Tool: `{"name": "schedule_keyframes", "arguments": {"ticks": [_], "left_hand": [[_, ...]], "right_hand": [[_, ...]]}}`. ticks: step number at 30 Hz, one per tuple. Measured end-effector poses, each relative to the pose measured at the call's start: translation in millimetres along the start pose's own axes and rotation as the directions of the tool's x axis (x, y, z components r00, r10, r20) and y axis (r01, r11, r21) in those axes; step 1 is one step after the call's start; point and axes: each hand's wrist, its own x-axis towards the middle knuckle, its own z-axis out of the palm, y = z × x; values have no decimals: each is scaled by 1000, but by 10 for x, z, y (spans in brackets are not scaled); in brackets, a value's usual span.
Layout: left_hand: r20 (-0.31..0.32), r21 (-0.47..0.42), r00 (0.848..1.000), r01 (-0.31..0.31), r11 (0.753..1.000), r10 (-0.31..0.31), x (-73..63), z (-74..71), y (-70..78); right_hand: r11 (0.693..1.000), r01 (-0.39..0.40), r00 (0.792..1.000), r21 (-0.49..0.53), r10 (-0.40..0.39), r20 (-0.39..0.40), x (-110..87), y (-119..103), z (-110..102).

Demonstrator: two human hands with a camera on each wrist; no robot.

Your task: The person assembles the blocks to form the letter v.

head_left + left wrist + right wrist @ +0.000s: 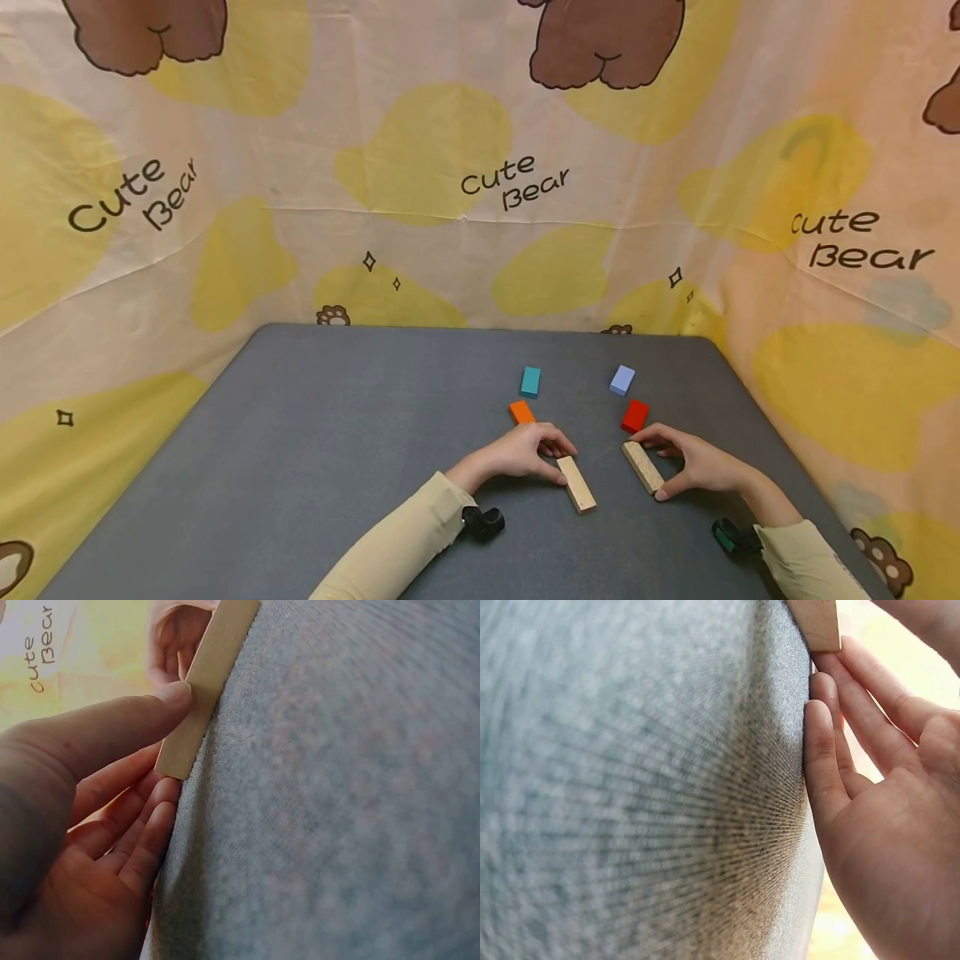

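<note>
Two plain wooden blocks lie on the grey table in the head view, slanted and side by side with a gap between them. My left hand [525, 452] pinches the left wooden block [576, 485] near its far end. In the left wrist view its thumb [127, 727] presses the block's side. The right wooden block [642, 467] is gripped by my right hand [705, 463], thumb at the near end and fingers at the far end. Only one end of this block [817, 626] shows in the right wrist view. An orange block [522, 412] sits just beyond the left hand, partly covered by it. Near the right fingertips is a red block [635, 415].
Farther back are a teal block [530, 382] and a light blue block [622, 380]. The grey table [337, 433] reaches to a printed bear-pattern cloth [420, 275] hanging behind and at both sides.
</note>
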Motion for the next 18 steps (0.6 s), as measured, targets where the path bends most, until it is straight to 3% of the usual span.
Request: {"name": "schedule_keyframes", "arguments": {"ticks": [18], "left_hand": [[-10,-7,1000,5,1000,-5,-16,5,-4]], "right_hand": [[1000,-17,1000,-7,17,0,2,8,3]]}}
